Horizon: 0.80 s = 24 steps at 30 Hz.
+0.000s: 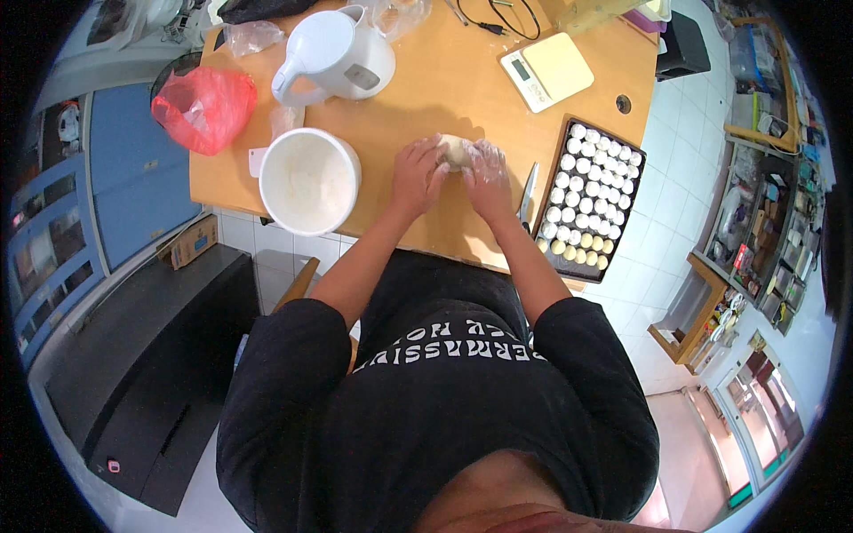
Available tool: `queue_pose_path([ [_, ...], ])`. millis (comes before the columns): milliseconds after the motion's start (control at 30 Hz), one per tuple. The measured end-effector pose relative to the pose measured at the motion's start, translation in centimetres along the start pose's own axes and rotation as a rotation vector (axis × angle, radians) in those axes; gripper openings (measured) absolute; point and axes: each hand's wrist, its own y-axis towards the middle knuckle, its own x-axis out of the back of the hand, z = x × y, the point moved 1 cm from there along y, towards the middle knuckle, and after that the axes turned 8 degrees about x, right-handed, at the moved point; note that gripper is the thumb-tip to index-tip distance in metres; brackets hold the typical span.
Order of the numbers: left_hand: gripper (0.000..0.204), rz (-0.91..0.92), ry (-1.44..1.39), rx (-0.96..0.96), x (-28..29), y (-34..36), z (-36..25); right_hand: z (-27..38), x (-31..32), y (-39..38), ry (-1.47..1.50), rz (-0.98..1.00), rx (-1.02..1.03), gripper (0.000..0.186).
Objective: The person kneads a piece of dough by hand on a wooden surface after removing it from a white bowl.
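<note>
A pale lump of dough (455,153) lies on the wooden table near its front edge, between my two hands. My left hand (419,173) is curled against its left side, with the fingertips over the top. From the right, my right hand (488,178) presses on it, its fingers dusted white with what looks like flour. The underside of the dough is hidden. A white tub (310,183) stands left of my left hand. Just right of my right hand lies a metal blade (529,191), its kind hard to make out. Beyond it, a dark tray (569,266) holds rows of small white and yellowish balls.
At the back left of the table (404,107) stand a white electric kettle (342,55) and a red plastic bag (206,108). A kitchen scale (548,71) sits at the back right, near a black cable (524,22). Shelves (755,195) line the right side.
</note>
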Motion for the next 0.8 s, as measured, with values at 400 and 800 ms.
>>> queue_pose_path([
  [400, 0.048, -0.104, 0.228, 0.412, -3.2, -6.6, 0.1, 3.3, 0.8, -6.8, 0.193, -0.151, 0.067, 0.031],
  [800, 0.057, -0.031, 0.367, 0.506, -6.0, -4.5, -0.1, 1.7, -4.5, -0.4, -0.042, -0.184, -0.279, 0.053],
])
